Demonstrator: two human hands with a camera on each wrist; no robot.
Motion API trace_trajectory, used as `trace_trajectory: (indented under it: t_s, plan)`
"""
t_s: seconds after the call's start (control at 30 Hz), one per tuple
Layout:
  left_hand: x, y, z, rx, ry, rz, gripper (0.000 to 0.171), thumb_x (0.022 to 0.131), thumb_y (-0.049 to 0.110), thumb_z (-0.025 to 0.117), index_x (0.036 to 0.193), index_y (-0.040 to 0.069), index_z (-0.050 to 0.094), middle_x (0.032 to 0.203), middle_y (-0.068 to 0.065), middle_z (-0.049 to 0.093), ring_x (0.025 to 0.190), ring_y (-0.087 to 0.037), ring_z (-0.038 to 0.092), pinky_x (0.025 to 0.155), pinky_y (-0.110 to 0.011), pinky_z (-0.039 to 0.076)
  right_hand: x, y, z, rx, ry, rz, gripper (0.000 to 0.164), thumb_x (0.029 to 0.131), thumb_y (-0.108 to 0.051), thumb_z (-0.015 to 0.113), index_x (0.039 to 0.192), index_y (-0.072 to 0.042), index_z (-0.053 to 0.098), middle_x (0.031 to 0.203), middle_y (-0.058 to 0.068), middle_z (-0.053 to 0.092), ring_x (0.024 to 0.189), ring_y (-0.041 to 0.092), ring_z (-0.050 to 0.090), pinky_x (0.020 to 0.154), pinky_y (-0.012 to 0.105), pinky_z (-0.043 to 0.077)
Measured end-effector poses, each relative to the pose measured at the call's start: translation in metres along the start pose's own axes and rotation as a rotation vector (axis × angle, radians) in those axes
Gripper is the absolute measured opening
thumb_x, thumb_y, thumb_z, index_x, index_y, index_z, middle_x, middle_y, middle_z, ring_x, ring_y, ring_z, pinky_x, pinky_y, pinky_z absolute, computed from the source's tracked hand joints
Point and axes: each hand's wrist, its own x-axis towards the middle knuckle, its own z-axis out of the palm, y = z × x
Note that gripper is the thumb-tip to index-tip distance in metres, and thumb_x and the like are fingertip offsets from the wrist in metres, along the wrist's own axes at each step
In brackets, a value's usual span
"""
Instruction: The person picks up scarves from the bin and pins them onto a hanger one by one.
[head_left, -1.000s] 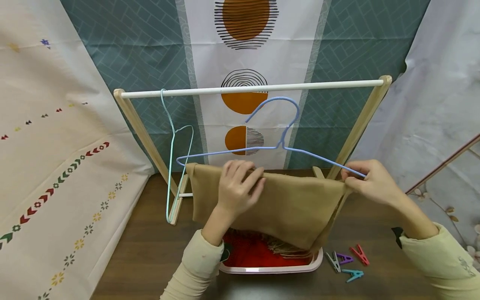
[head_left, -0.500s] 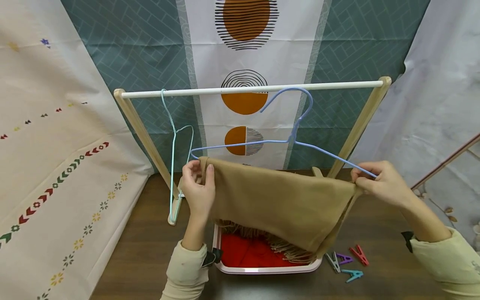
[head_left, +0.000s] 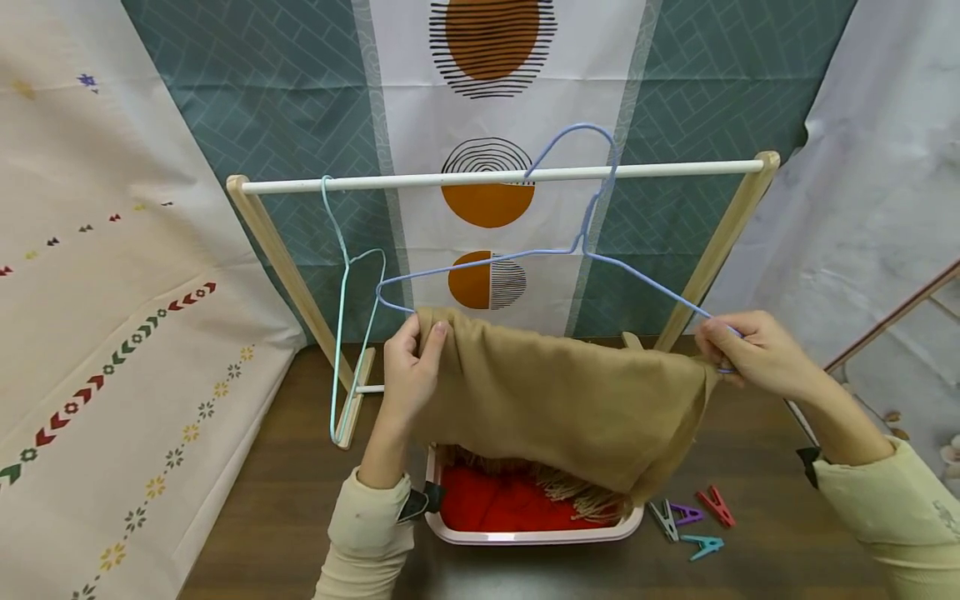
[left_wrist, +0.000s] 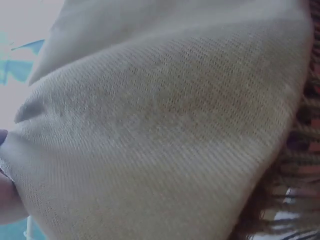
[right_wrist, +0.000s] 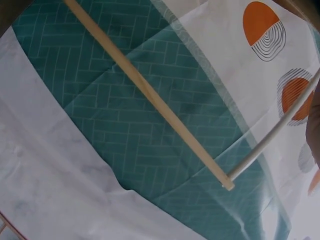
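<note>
A tan fringed scarf (head_left: 562,392) hangs folded over the lower bar of a blue wire hanger (head_left: 480,262); in the left wrist view its weave (left_wrist: 165,115) fills most of the picture. My left hand (head_left: 408,371) pinches the scarf's upper left corner; whether the bar is pinched with it is hidden. With my right hand (head_left: 761,354) I grip the hanger's right end, beside the scarf's right edge. The hanger's hook overlaps the rack's white rod (head_left: 450,179) in the head view; whether they touch I cannot tell.
A mint hanger (head_left: 341,333) hangs on the rod's left side. Below the scarf stands a pale basket (head_left: 540,538) with red cloth (head_left: 510,500) in it. Several clothespins (head_left: 703,546) lie on the floor to its right. Wooden posts (head_left: 723,242) support the rod.
My left hand has gone from the scarf's middle to its left corner. The hanger and scarf have shifted right and the hook has risen to rod height.
</note>
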Motion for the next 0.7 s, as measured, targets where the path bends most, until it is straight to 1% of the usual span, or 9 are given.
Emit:
trace_trajectory:
  t_s: [0.03, 0.1, 0.13, 0.23, 0.3, 0.4, 0.53, 0.63, 0.7]
  plan:
    - [0.001, -0.004, -0.002, -0.019, -0.012, -0.005, 0.010, 0.088, -0.006, 0.049, 0.079, -0.009, 0.048, 0.059, -0.001, 0.043, 0.051, -0.005, 0.042, 0.047, -0.018, 0.037, 0.000, 0.000, 0.000, -0.006, 0.019, -0.010, 0.036, 0.096, 0.000, 0.038, 0.064, -0.010, 0.053, 0.049, 0.001, 0.043, 0.033, 0.010, 0.039, 0.034, 0.024, 0.033]
    - [0.002, -0.014, -0.007, -0.052, -0.061, -0.040, 0.005, 0.088, -0.004, 0.051, 0.089, -0.009, 0.049, 0.066, -0.005, 0.047, 0.056, -0.007, 0.047, 0.051, -0.019, 0.041, -0.002, -0.001, 0.001, -0.040, 0.082, -0.018, 0.038, 0.094, 0.001, 0.041, 0.060, -0.011, 0.051, 0.046, -0.002, 0.045, 0.032, 0.007, 0.040, 0.034, 0.022, 0.032]
    - [0.001, -0.016, -0.010, -0.061, -0.092, -0.061, 0.010, 0.087, -0.005, 0.053, 0.095, -0.008, 0.048, 0.070, -0.006, 0.049, 0.060, -0.008, 0.049, 0.054, -0.020, 0.042, -0.002, -0.002, 0.001, -0.056, 0.120, -0.018, 0.038, 0.094, 0.001, 0.043, 0.059, -0.011, 0.051, 0.044, -0.004, 0.046, 0.031, 0.006, 0.041, 0.033, 0.021, 0.032]
    - [-0.003, -0.022, -0.016, -0.088, -0.184, -0.159, 0.030, 0.083, -0.005, 0.059, 0.111, -0.007, 0.047, 0.089, -0.013, 0.057, 0.073, -0.011, 0.056, 0.065, -0.024, 0.047, -0.004, -0.003, 0.000, -0.086, 0.211, -0.030, 0.037, 0.092, 0.003, 0.045, 0.057, -0.008, 0.052, 0.043, -0.005, 0.047, 0.030, 0.005, 0.041, 0.031, 0.020, 0.031]
    - [-0.007, -0.026, -0.019, -0.086, -0.239, -0.213, 0.032, 0.082, -0.006, 0.060, 0.112, -0.009, 0.048, 0.093, -0.019, 0.058, 0.073, -0.011, 0.058, 0.066, -0.026, 0.048, -0.003, -0.003, -0.002, -0.118, 0.260, -0.036, 0.036, 0.092, 0.002, 0.047, 0.057, -0.007, 0.052, 0.044, -0.006, 0.046, 0.030, 0.005, 0.041, 0.032, 0.019, 0.032]
    - [-0.013, -0.031, -0.020, -0.084, -0.285, -0.252, 0.022, 0.084, -0.006, 0.059, 0.104, -0.012, 0.053, 0.087, -0.025, 0.060, 0.066, -0.013, 0.060, 0.061, -0.028, 0.050, -0.001, -0.002, -0.005, -0.170, 0.300, -0.018, 0.036, 0.092, -0.001, 0.048, 0.057, -0.007, 0.051, 0.044, -0.007, 0.045, 0.029, 0.004, 0.040, 0.033, 0.018, 0.033]
    - [-0.018, -0.030, -0.019, -0.102, -0.277, -0.236, 0.016, 0.083, -0.007, 0.059, 0.098, -0.013, 0.056, 0.084, -0.023, 0.061, 0.064, -0.012, 0.061, 0.060, -0.028, 0.051, 0.003, -0.002, -0.009, -0.206, 0.314, 0.063, 0.034, 0.094, -0.007, 0.048, 0.060, -0.007, 0.054, 0.044, -0.007, 0.047, 0.030, 0.006, 0.041, 0.035, 0.019, 0.033]
    - [-0.020, -0.026, -0.017, -0.144, -0.276, -0.186, 0.016, 0.082, -0.007, 0.059, 0.096, -0.013, 0.056, 0.083, -0.023, 0.061, 0.066, -0.012, 0.062, 0.061, -0.028, 0.051, 0.006, -0.002, -0.012, -0.201, 0.317, 0.144, 0.035, 0.095, -0.014, 0.046, 0.064, -0.004, 0.056, 0.046, -0.007, 0.051, 0.030, 0.008, 0.043, 0.036, 0.021, 0.035]
    - [-0.022, -0.024, -0.016, -0.186, -0.290, -0.157, 0.017, 0.082, -0.007, 0.059, 0.097, -0.013, 0.056, 0.084, -0.025, 0.061, 0.067, -0.013, 0.063, 0.062, -0.029, 0.051, 0.008, 0.000, -0.013, -0.189, 0.317, 0.190, 0.036, 0.096, -0.018, 0.044, 0.066, -0.002, 0.056, 0.047, -0.007, 0.052, 0.031, 0.011, 0.044, 0.036, 0.022, 0.035]
